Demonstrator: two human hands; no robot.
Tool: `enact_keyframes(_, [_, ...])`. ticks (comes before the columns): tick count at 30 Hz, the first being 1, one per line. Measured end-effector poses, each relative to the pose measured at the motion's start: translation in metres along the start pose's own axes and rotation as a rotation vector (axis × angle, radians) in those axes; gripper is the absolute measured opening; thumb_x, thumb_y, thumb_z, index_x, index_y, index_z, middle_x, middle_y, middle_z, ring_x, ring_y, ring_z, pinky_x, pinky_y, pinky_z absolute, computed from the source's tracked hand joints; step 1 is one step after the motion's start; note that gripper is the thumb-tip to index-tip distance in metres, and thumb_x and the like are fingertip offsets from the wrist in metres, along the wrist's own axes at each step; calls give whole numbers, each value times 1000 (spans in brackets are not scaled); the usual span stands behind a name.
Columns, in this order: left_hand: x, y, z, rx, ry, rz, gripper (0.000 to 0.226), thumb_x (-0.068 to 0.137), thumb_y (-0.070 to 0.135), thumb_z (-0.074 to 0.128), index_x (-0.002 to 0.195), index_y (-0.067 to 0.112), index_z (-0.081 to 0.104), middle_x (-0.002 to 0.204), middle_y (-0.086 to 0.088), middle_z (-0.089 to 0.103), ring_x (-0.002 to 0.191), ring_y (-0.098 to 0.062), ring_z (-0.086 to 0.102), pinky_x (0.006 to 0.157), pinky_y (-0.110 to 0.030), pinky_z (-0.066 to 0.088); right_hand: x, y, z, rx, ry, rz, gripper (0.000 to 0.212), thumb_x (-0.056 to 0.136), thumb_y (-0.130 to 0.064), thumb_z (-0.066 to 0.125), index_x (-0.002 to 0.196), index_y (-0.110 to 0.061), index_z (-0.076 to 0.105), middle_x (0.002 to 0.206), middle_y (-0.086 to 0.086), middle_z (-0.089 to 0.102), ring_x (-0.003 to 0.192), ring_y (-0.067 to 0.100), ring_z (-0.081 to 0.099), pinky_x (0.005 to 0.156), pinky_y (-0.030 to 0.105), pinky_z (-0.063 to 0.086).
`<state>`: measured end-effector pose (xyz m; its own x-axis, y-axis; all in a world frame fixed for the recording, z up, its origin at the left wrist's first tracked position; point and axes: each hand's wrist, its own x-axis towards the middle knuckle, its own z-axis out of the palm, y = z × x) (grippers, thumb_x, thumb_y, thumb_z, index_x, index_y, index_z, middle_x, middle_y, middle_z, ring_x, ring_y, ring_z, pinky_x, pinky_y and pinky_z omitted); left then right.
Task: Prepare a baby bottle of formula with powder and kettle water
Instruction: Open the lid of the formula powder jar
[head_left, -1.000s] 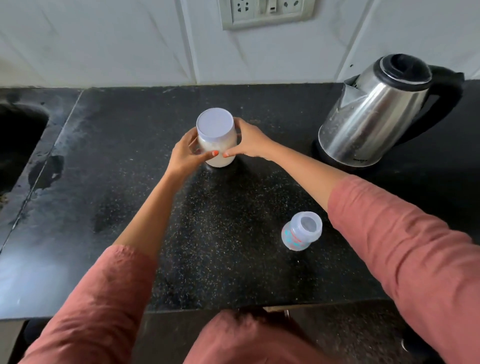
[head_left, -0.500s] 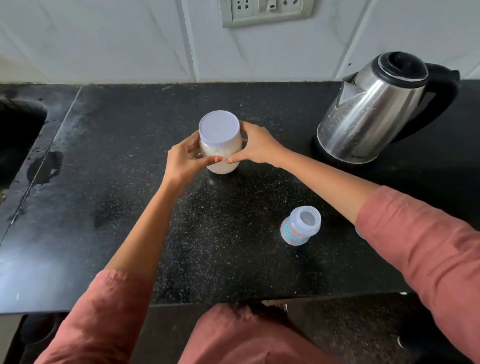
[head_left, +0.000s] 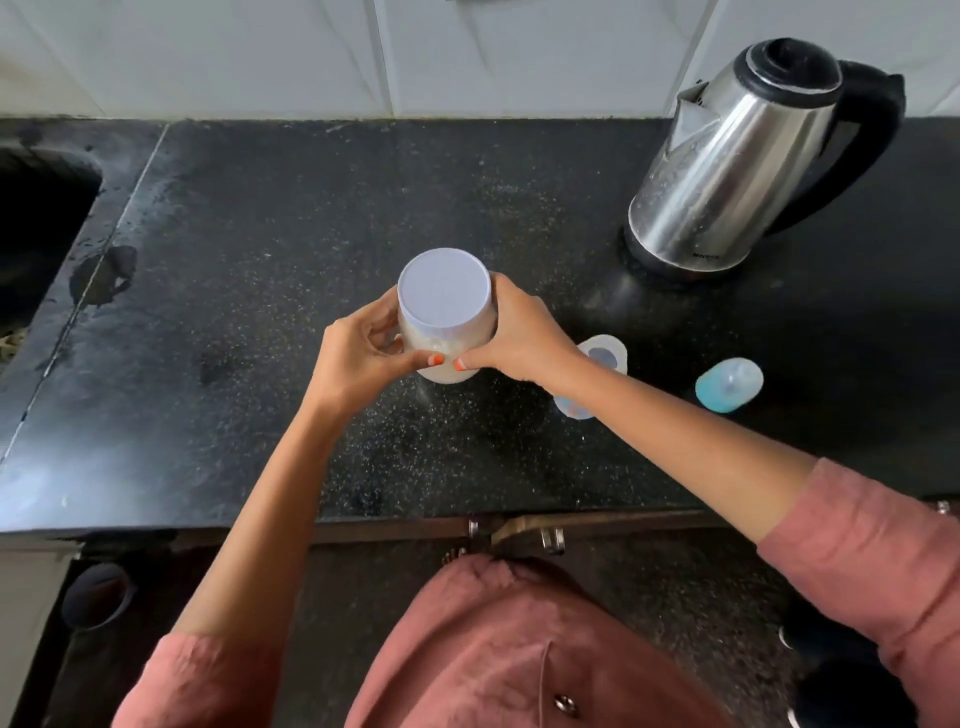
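The jar of powder (head_left: 444, 291) sits between both hands over the middle of the dark surface (head_left: 249, 218), its white lid on. The left hand (head_left: 358, 358) and right hand (head_left: 519, 338) wrap it from either side, fingers (head_left: 363, 322) curled round the glass and thumbs meeting at the front. That is a steady two-handed hold, probably chosen to carry it safely or to brace it for unscrewing. Whether its base touches the surface or hangs just clear I cannot tell.

The open baby bottle (head_left: 605, 353) stands just beyond the right wrist, partly hidden by it, with a blue cap (head_left: 730, 384) lying further right and the kettle (head_left: 727, 171) behind.

Compared with a second ago, the jar has come nearer the person and close to the bottle, so scooping should be a short reach. The view has dipped, bringing the cap into sight.
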<state>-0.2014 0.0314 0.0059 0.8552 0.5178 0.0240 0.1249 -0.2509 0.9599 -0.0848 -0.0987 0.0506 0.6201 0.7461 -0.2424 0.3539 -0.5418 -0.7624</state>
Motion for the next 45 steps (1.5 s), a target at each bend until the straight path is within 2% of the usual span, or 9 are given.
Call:
enact_keyframes(10, [-37,-20,6,-65,0,-53,85,61,-2,79,134,18,40,126,8,54,115,-1,53,94,-21,46,-32,13,28,24,21,6,86,68,-12,78,138,-11,30,139,5,46,129,19,40,101,29,35])
enact_keyframes(21, [-41,-22,5,-104,-50,-52,86,57,14,76,133,24,36,130,9,50,120,-2,49,99,-23,43,-35,14,33,-1,3,25,86,70,-13,77,140,-11,27,141,4,42,131,17,37,102,28,34])
enact_keyframes(27, [-43,-35,6,-52,-71,-30,81,66,30,81,132,37,35,139,12,42,129,-5,39,105,-27,37,-30,12,17,-55,-173,66,92,71,-9,75,144,-14,19,148,4,33,135,21,33,110,40,33])
enact_keyframes(31, [-44,-40,18,-31,-77,-19,94,59,47,79,135,42,23,144,12,31,134,-3,29,109,-27,28,-25,-9,-8,-154,-43,33,67,82,-4,59,142,-12,30,146,8,37,133,22,37,106,35,37])
enact_keyframes(34, [-44,-39,37,-70,17,-18,108,55,42,82,141,26,20,145,1,33,133,-8,33,110,-33,31,-24,-35,-8,-230,46,-40,51,87,-27,56,134,-11,43,139,7,45,125,22,45,98,36,40])
enact_keyframes(36, [-44,-39,48,-99,93,-27,111,52,39,84,141,16,21,142,-6,37,130,-11,38,108,-36,34,-23,-46,4,-430,12,-10,64,84,-53,53,132,-12,42,136,7,45,124,26,43,93,40,38])
enact_keyframes(39, [-42,-36,56,-90,168,-50,109,53,38,85,139,14,23,136,-8,44,123,-11,46,101,-28,40,-19,-52,25,-667,1,-8,77,76,-66,52,131,-14,40,132,8,45,119,30,45,81,37,35])
enact_keyframes(43, [-42,-28,57,-27,209,-64,96,61,28,86,136,21,27,125,6,52,105,13,50,80,-4,41,-18,-51,39,-758,108,-76,61,80,-51,59,127,-17,42,124,11,46,110,31,49,70,32,30])
enact_keyframes(45, [-42,-24,55,5,206,-63,91,59,35,85,129,38,27,114,19,52,97,21,48,72,0,39,-18,-50,41,-764,113,-108,52,83,-41,58,127,-19,44,123,12,46,108,32,49,68,32,32])
